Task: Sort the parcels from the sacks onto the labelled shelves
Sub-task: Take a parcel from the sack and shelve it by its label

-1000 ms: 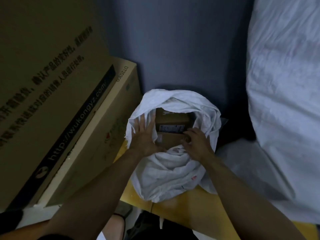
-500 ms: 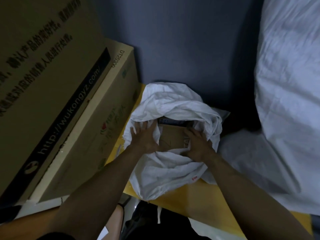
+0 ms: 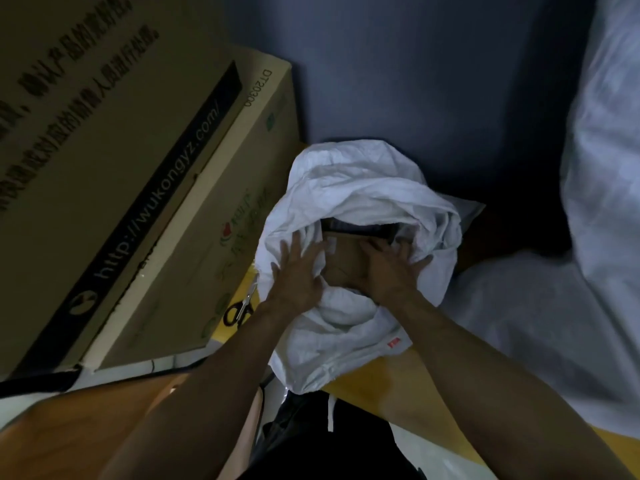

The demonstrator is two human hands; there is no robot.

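A white woven sack (image 3: 349, 327) lies on a yellow surface (image 3: 384, 386), its mouth rolled open towards me. Inside the mouth a brown cardboard parcel (image 3: 348, 258) shows, with a dark parcel edge (image 3: 360, 227) behind it. My left hand (image 3: 298, 275) lies with spread fingers on the left rim of the sack mouth. My right hand (image 3: 389, 271) rests with spread fingers on the right part of the parcel and the sack's right rim. Neither hand is wrapped round anything.
Large printed cardboard boxes (image 3: 114, 188) stand close on the left. Black-handled scissors (image 3: 240, 306) lie between the boxes and the sack. A big full white sack (image 3: 595, 209) fills the right side. A dark blue wall (image 3: 415, 74) is behind.
Both hands slid outward along the sack mouth and their fingers spread. The parcel's label side has sunk from sight behind the sack's far fold. The scissors have come into view.
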